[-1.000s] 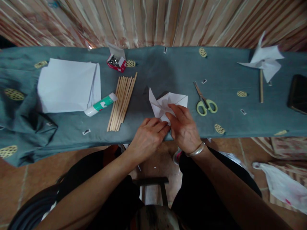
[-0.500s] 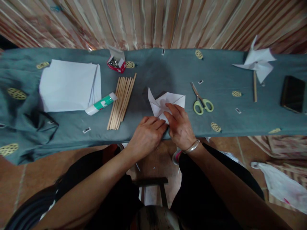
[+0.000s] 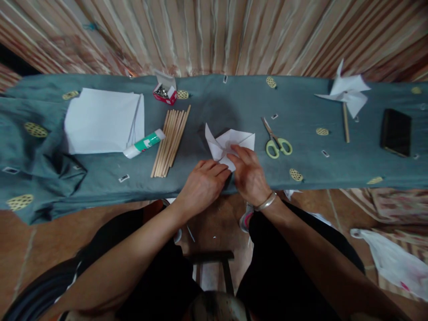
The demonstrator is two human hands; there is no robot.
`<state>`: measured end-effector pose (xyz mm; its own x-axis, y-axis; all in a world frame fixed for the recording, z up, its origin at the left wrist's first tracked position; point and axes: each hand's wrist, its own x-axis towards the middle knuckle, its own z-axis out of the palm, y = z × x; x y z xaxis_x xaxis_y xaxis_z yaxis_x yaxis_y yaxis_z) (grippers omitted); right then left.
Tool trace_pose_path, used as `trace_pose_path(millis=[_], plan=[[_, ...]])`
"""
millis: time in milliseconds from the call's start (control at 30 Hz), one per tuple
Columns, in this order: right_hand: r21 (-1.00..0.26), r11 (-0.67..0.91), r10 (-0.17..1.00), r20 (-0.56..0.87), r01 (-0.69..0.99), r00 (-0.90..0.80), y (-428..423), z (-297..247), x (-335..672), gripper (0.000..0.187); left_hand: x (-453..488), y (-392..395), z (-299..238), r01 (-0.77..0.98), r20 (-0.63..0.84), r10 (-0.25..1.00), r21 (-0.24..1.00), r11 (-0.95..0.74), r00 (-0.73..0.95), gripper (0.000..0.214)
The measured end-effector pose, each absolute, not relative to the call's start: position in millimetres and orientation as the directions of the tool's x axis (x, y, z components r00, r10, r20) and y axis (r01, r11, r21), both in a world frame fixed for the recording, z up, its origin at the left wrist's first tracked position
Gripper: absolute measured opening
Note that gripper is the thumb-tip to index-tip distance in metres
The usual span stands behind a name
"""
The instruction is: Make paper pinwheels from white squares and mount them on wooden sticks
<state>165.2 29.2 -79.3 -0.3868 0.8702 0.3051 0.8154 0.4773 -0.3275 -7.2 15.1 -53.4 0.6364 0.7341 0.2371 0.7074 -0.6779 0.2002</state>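
Note:
A white paper pinwheel (image 3: 239, 137), partly folded, lies near the table's front edge, one blade standing up at its left. My left hand (image 3: 205, 183) is closed at its lower left corner, fingertips on the paper. From the right, my right hand (image 3: 249, 174) presses the folds at the centre, its fingers bent onto the paper; the hand hides the lower right part. Green-handled scissors (image 3: 276, 142) lie to the right, blades pointing away. Wooden sticks (image 3: 170, 142) lie bundled to the left, with a glue stick (image 3: 145, 143) touching them.
A stack of white paper (image 3: 100, 120) lies at the left, and a red box of metal pins (image 3: 165, 92) stands open behind the sticks. At the right are a finished pinwheel on a stick (image 3: 347, 91) and a black phone (image 3: 397, 132). A pleated curtain (image 3: 214, 35) hangs behind the table.
The view has shifted slightly, so the objects on the table appear a little displaced. Both hands stay on the paper pinwheel, with hardly any movement of the fingers.

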Motion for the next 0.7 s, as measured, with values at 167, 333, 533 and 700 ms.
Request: trace_pose_path(millis=[167, 333, 533, 700], plan=[[-0.454, 0.484, 0.863, 0.389, 0.748, -0.322, 36.9, -77.9, 178.8, 0.044, -7.6, 14.6, -54.1, 0.705, 0.269, 0.727, 0.19, -0.683, 0.632, 0.019], [-0.415, 0.391, 0.899, 0.362, 0.822, -0.246, 63.4, -76.4, 193.6, 0.045, -8.3, 14.1, -53.8, 0.697, 0.3, 0.715, 0.186, -0.693, 0.631, 0.019], [-0.338, 0.409, 0.903, 0.284, 0.848, -0.323, 87.6, -74.4, 198.8, 0.048, -10.1, 11.8, -55.8, 0.685, 0.343, 0.702, 0.191, -0.703, 0.624, 0.022], [-0.292, 0.438, 0.891, 0.266, 0.851, -0.367, 93.7, -67.6, 196.4, 0.047, -13.2, 11.5, -56.4, 0.677, 0.388, 0.682, 0.175, -0.715, 0.62, 0.022]])
